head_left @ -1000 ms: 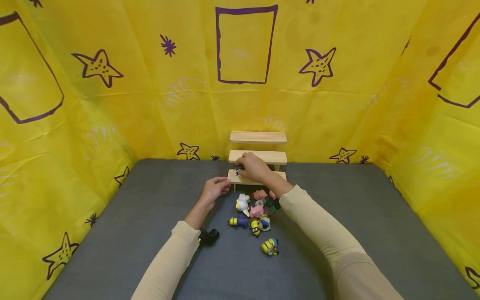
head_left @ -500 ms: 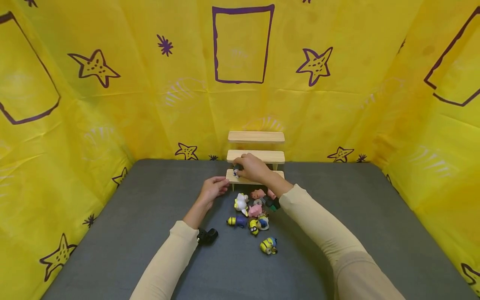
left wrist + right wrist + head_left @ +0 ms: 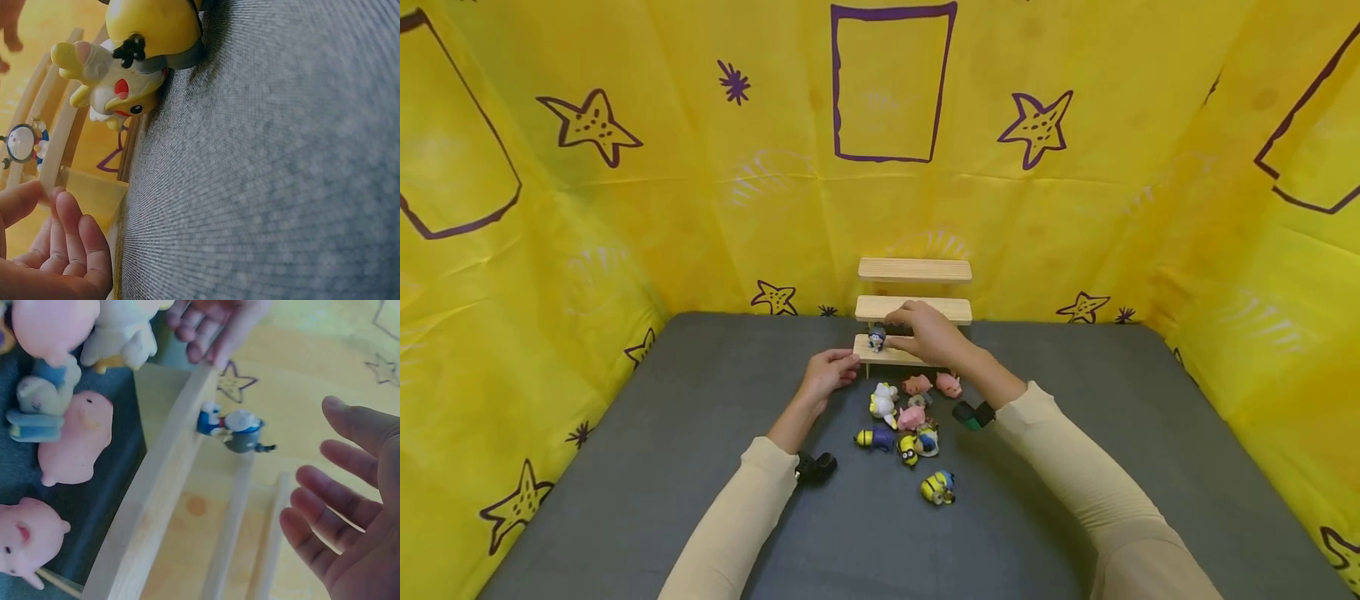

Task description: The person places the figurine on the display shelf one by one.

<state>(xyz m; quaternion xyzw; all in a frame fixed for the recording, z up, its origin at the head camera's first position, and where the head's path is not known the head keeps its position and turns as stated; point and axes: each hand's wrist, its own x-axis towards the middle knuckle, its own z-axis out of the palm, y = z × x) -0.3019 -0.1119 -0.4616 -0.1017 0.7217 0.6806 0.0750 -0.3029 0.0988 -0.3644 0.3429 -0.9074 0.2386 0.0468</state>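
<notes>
A small blue-and-white figurine with a grey hat stands upright near the left end of the lowest step of a three-tier wooden shelf. My left hand pinches the left front corner of that step between thumb and forefinger, its other fingers loosely bent, as the left wrist view shows. Just right of the figurine, my right hand is spread with nothing in it. A gap between its fingers and the figurine shows in the right wrist view.
In front of the shelf lie several toys: pink pigs, a white toy, a yellow figure in purple and goggled yellow figures. One yellow figure lies nearer. Yellow cloth walls the dark grey tabletop.
My right hand has let go of the figurine and drawn back to the right, fingers opening. The figurine stays on the lowest step. My left hand keeps its place at the corner.
</notes>
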